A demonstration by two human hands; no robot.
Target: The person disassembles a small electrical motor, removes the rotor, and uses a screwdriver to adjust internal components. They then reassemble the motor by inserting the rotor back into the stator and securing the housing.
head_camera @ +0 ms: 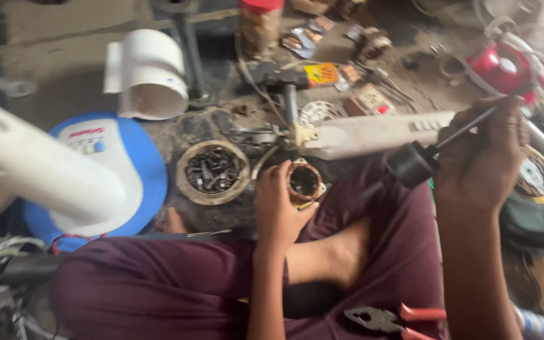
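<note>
Pliers point(379, 318) on lap; left hand point(278, 211) holds motor stator point(304, 181) (coppery).

Maroon trousers point(177, 283); blue-and-white fan base point(130, 170) (red lettering); red-handled pliers point(398, 317).

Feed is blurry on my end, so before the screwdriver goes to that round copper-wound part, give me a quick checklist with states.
1. Left hand grips the round copper-wound motor part: ok.
2. Right hand holds the black-handled screwdriver: ok.
3. Screwdriver tip location: cannot tell, hidden behind the hand.
4. Part's opening faces up, unobstructed: ok.
5. Red-handled pliers within reach on the lap: ok.
6. Round bowl of dark screws and bits upright beside the left hand: ok.
</note>
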